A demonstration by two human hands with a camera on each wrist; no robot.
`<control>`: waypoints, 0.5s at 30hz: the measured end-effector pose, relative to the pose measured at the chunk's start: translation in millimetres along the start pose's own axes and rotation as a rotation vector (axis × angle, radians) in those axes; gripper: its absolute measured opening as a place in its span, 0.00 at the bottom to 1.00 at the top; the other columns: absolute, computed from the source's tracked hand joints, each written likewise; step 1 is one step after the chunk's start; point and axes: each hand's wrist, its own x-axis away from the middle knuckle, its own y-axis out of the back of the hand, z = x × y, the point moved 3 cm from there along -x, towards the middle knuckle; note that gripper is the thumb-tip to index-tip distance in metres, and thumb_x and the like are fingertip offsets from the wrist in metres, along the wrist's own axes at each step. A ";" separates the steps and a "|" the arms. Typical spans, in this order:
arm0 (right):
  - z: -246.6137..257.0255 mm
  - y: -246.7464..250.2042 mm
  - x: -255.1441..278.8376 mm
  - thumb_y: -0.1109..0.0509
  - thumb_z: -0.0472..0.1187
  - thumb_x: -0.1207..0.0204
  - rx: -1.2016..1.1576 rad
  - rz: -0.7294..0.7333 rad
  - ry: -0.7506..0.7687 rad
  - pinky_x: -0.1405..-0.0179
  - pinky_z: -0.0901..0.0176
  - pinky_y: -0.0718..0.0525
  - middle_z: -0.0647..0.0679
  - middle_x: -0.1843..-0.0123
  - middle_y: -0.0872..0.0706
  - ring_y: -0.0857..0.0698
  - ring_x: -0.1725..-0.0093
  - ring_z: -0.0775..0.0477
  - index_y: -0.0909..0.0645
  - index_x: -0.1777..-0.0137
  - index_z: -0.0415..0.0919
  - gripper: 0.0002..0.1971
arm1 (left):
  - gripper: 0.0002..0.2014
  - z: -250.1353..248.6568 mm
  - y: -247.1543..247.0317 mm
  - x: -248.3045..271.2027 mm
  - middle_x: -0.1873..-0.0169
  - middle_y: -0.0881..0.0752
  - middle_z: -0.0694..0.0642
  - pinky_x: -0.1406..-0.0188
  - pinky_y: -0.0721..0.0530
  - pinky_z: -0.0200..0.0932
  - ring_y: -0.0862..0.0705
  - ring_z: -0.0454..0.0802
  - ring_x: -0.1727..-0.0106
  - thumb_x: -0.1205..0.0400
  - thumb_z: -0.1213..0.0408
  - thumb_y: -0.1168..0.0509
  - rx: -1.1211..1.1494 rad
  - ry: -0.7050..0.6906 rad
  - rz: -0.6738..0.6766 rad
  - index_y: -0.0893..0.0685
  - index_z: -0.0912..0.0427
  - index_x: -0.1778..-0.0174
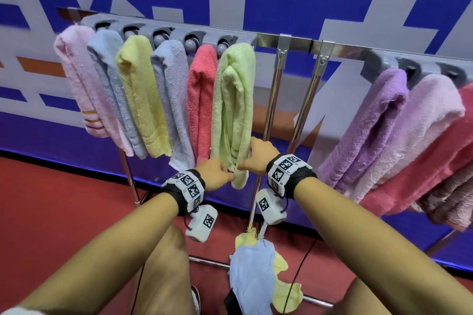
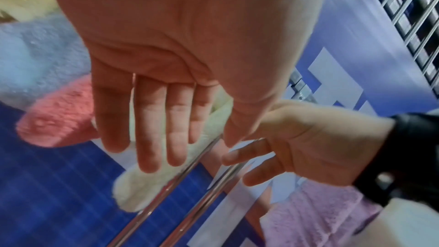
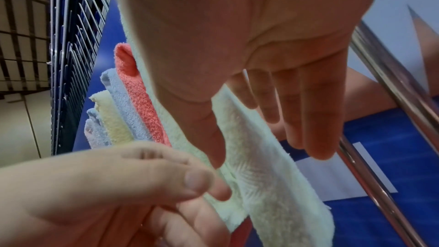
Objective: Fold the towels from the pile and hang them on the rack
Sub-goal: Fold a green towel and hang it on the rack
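The green towel (image 1: 234, 110) hangs folded over the last peg of the left grey holder on the rack (image 1: 281, 43), and both hands meet at its lower end. The left hand (image 1: 213, 172) comes in from the left; its fingers (image 2: 152, 138) lie straight and relaxed against the cloth, not curled round it. The right hand (image 1: 258, 156) sits just to the right of the same hem with its fingers (image 3: 316, 119) also extended and loosely spread; the thumb lies close along the towel's edge, though the blur makes it hard to say whether it really presses. To the left of the left fingers hang a coral towel (image 1: 202, 100), then lavender-blue, yellow, pale blue and pink ones, each on its own peg. Just right of the right fingers stand the rack's two chrome uprights (image 1: 273, 110), and well beyond them purple (image 1: 368, 123) and pink towels drape from the second holder. Below the hands, a pale blue (image 1: 252, 271) and a yellow towel lie bunched over the rack's low bar above the red floor (image 1: 64, 212).
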 end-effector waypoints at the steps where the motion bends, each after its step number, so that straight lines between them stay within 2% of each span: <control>1: -1.2 0.5 1.8 0.20 0.51 0.34 0.012 0.006 -0.001 0.52 0.53 0.18 0.43 0.40 0.16 0.18 0.46 0.41 0.26 0.33 0.43 0.31 | 0.09 -3.9 -0.5 1.6 0.70 0.14 0.58 0.67 0.18 0.39 0.16 0.54 0.66 0.20 0.62 0.30 0.075 -0.027 0.029 0.14 0.60 0.65; 4: -6.9 5.5 8.7 0.22 0.58 0.33 0.031 0.003 -0.004 0.38 0.46 0.18 0.39 0.30 0.20 0.20 0.34 0.35 0.32 0.24 0.42 0.41 | 0.03 -25.7 1.4 13.8 0.70 0.17 0.62 0.72 0.23 0.34 0.20 0.48 0.73 0.19 0.70 0.33 0.188 -0.138 0.079 0.17 0.67 0.53; 6: -13.1 10.9 14.1 0.23 0.57 0.32 0.022 -0.007 -0.010 0.34 0.45 0.19 0.39 0.26 0.23 0.21 0.30 0.35 0.35 0.20 0.44 0.43 | 0.10 -39.5 3.4 15.6 0.70 0.16 0.59 0.67 0.21 0.37 0.20 0.44 0.73 0.21 0.66 0.30 0.171 -0.214 0.054 0.16 0.64 0.45; 9: -27.8 22.9 27.2 0.24 0.53 0.30 -0.022 -0.026 -0.034 0.34 0.52 0.20 0.39 0.22 0.25 0.22 0.28 0.37 0.38 0.17 0.46 0.43 | 0.19 -55.4 1.5 14.4 0.63 0.13 0.50 0.55 0.18 0.40 0.16 0.44 0.62 0.21 0.61 0.28 0.077 -0.290 -0.005 0.20 0.56 0.35; 12: -45.9 33.9 45.3 0.24 0.53 0.29 -0.027 -0.058 -0.041 0.34 0.52 0.21 0.40 0.22 0.25 0.23 0.27 0.39 0.37 0.18 0.46 0.42 | 0.26 -76.3 -7.3 20.4 0.44 0.15 0.56 0.39 0.18 0.48 0.15 0.52 0.46 0.21 0.59 0.28 -0.097 -0.379 -0.033 0.24 0.56 0.27; 15: -65.8 37.3 64.3 0.24 0.53 0.28 -0.033 -0.092 -0.033 0.31 0.51 0.23 0.41 0.23 0.24 0.23 0.26 0.39 0.36 0.18 0.45 0.41 | 0.32 -82.2 -22.5 19.4 0.29 0.21 0.59 0.35 0.19 0.49 0.15 0.59 0.37 0.20 0.57 0.29 -0.190 -0.402 -0.003 0.31 0.54 0.20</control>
